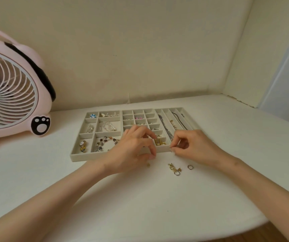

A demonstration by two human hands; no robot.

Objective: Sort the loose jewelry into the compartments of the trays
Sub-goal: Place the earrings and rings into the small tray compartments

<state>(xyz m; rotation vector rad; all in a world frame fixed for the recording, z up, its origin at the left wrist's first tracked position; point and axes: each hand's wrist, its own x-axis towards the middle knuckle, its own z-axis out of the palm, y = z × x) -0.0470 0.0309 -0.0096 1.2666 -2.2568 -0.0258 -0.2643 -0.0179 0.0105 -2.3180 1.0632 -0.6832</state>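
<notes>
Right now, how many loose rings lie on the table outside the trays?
2. A lone ring lies near the right hand; a second ring lies at the near edge of the gold cluster left of it. The left hand or cluster may hide more.

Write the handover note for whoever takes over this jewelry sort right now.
Left hand: fingers curled over the trays' front edge; I cannot tell whether it holds anything.
Right hand: pinches a tiny piece at that edge, too small to identify.
Done: a beaded bracelet, gold earrings and necklaces lie in compartments of the trays.
Left: a ring, a charm cluster and a small gold bit lie loose on the table in front of the trays.
</notes>
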